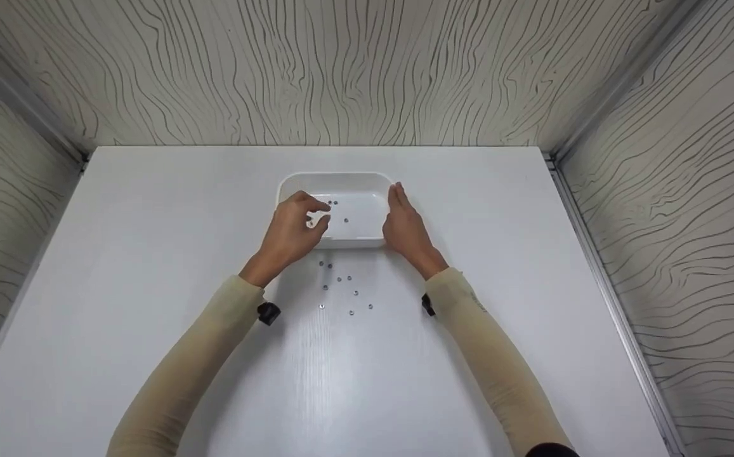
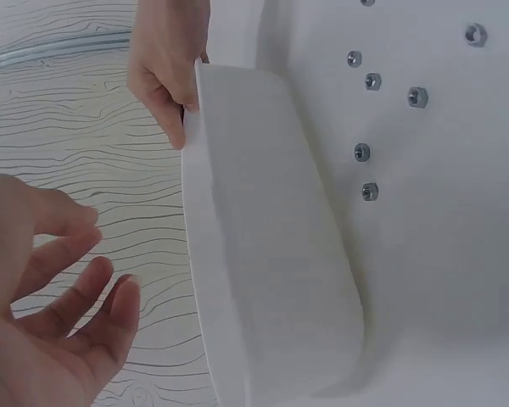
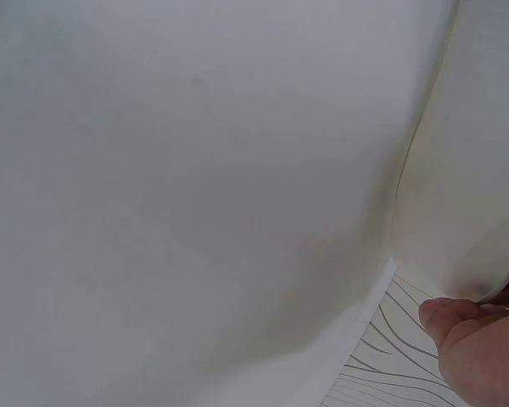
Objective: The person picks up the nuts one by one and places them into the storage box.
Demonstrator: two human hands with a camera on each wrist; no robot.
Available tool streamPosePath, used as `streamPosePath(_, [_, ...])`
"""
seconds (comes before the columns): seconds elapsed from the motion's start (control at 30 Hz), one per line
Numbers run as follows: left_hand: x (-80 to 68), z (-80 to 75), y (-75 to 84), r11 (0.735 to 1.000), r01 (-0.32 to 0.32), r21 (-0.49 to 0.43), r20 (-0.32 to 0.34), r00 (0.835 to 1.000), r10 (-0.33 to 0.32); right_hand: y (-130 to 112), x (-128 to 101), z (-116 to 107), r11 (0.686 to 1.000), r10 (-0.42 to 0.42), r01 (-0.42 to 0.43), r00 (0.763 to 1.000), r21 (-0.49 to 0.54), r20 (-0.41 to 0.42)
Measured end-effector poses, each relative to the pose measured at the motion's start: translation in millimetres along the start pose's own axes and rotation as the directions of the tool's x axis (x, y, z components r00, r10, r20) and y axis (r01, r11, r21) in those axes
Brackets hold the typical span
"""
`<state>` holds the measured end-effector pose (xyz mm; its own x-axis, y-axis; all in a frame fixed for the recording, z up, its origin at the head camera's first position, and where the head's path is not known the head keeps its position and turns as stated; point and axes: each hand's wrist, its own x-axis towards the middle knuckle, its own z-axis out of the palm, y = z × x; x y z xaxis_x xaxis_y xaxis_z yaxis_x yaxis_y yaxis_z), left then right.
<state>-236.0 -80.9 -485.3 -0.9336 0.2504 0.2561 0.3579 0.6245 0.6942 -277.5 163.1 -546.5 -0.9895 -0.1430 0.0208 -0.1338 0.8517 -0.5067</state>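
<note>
I have a white plastic bin, rectangular with rounded corners, resting on the smooth white bench toward its far edge. Over the left part of the bin I see the left hand, open and bent at the fingers, with thumb and index fingertip apart. The right hand grips the bin's right end, its fingers lying along the outer wall; my right wrist view catches only part of that hold, by the bin's outer corner.

Small silver hexagonal metal nuts lie loosely scattered on the bench, nine by my count, in front of the bin's near wall and between the two forearms. I make out at least three more inside on the bin's floor, two of them side by side near the far wall. Both arms wear cream fabric sleeves, and pale panels with dark wood-grain lines stand behind the bench
</note>
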Motion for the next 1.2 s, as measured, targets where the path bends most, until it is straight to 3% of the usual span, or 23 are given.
streamPosePath(0.2, [-17.3,1.2,5.8,0.993,-0.056,0.106,0.002,0.998,0.056,-0.9,1.2,0.0,1.0,0.016,-0.016,1.0,0.001,0.015])
streamPosePath(0.33, [-29.4,4.9,7.2,0.976,-0.13,0.174,-0.005,0.991,0.133,-0.2,0.3,0.1,1.0,0.026,-0.026,0.999,0.01,0.019])
streamPosePath(0.5, [-45.4,9.2,3.2,0.928,-0.264,0.262,-0.01,0.961,0.277,0.0,-0.3,0.9,1.0,0.024,-0.024,1.0,0.017,0.012])
streamPosePath(0.6, [-54.6,10.3,0.5,0.899,-0.316,0.302,0.011,0.944,0.329,0.0,0.1,1.5,1.0,0.015,-0.016,1.0,0.016,0.004])
streamPosePath(0.9, [-80.6,16.9,-7.4,0.834,-0.407,0.372,0.115,0.912,0.393,0.7,0.9,2.0,1.0,-0.002,0.002,1.0,0.022,-0.01])
streamPosePath(1.2, [-99.2,29.5,-13.3,0.788,-0.49,0.373,0.226,0.871,0.435,1.3,0.7,1.4,1.0,-0.024,0.024,1.0,-0.007,-0.007])
